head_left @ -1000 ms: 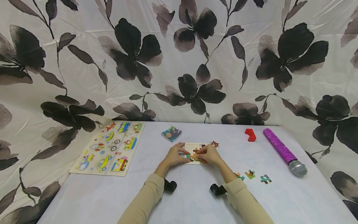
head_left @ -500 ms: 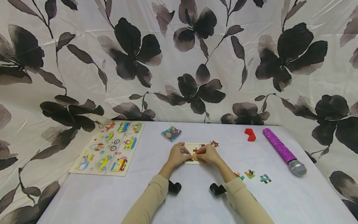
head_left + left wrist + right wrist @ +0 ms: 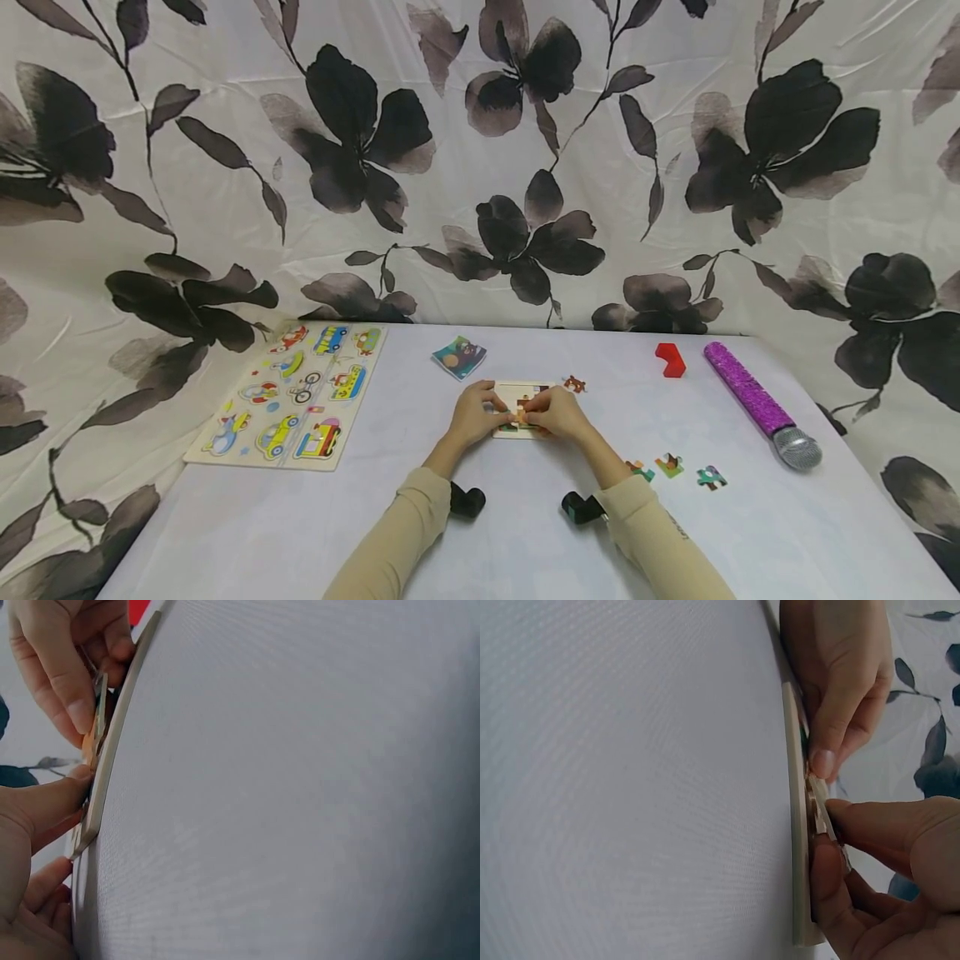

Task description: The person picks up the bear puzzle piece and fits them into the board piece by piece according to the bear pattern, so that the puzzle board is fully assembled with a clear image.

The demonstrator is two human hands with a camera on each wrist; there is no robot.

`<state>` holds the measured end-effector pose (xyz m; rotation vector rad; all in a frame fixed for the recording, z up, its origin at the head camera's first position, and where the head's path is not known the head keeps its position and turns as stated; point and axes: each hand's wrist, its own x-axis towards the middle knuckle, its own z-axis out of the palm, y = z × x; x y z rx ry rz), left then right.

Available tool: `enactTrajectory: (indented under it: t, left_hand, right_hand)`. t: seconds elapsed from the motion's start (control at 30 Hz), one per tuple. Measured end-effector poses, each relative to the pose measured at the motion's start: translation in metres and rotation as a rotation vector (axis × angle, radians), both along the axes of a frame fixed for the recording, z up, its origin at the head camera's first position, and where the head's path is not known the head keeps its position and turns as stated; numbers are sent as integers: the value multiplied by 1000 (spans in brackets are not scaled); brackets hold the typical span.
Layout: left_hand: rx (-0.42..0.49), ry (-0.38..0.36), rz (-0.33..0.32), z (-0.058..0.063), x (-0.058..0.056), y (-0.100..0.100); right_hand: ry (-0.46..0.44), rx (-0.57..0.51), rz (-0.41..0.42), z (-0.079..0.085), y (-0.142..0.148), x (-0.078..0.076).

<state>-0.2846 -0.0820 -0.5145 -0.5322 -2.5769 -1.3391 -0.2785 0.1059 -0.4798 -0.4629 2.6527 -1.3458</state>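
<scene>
A small wooden puzzle board (image 3: 516,436) lies at the middle of the table, partly filled with jigsaw pieces. My left hand (image 3: 474,417) grips its left end, thumb on top and other fingers at the edge. From the other side my right hand (image 3: 561,413) pinches a jigsaw piece (image 3: 824,810) between thumb and fingers. That piece is tilted over the board, one end raised, in the right wrist view. The left thumb (image 3: 56,799) reaches to the near end of the same piece. My fingers hide much of the board's surface.
Loose jigsaw pieces lie beyond the right hand (image 3: 575,383) and near the right forearm (image 3: 670,465). A vehicle peg puzzle (image 3: 288,392) is at the left, a picture card (image 3: 459,357) behind the board. A red block (image 3: 670,361) and a glittery purple microphone (image 3: 761,404) are at the right.
The left hand has shifted slightly right, its thumb coming in to the piece that the right hand pinches. The right hand has stayed almost in place.
</scene>
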Motion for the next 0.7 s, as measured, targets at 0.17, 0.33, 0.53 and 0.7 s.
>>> enactTrajectory:
  t: [0.17, 0.33, 0.53, 0.7]
  left_hand:
    - [3, -2, -3, -1, -1, 1]
    - [-39, -76, 34, 7, 1, 4]
    - [-63, -71, 42, 8, 3, 3]
    - [-60, -61, 37, 7, 2, 3]
  right_hand:
    - [34, 41, 1, 0, 0, 0]
    - [26, 63, -23, 3, -3, 2]
    - [27, 136, -85, 4, -8, 3]
    - [34, 180, -117, 5, -12, 5]
